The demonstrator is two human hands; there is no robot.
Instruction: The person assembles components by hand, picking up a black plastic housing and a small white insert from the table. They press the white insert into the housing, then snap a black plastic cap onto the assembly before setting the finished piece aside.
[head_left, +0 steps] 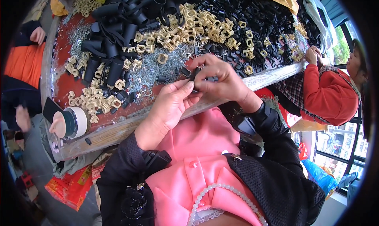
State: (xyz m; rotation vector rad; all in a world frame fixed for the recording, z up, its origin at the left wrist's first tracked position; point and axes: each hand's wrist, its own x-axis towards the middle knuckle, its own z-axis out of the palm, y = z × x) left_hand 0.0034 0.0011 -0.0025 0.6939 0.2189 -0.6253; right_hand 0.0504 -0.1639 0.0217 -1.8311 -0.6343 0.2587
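My left hand (164, 103) and my right hand (223, 79) meet over the near edge of the worktable. Between their fingertips is a small black part (195, 74), mostly hidden by the fingers, so I cannot make out its exact kind. The left thumb and forefinger are pinched together on it from below. From the right, the other hand grips it with curled fingers. Just beyond lie a heap of small silvery metal pieces (152, 70) and many small black parts (252, 32). Cream-coloured buckle-like pieces (197, 22) spread across the middle.
Black tubes (112, 36) pile up at the far left. More cream pieces (94, 99) and round tape-like rolls (75, 122) sit near the left corner. A wooden rim (118, 134) edges the table. A person in red (327, 93) works at the right; another person's hand (38, 35) is at the left.
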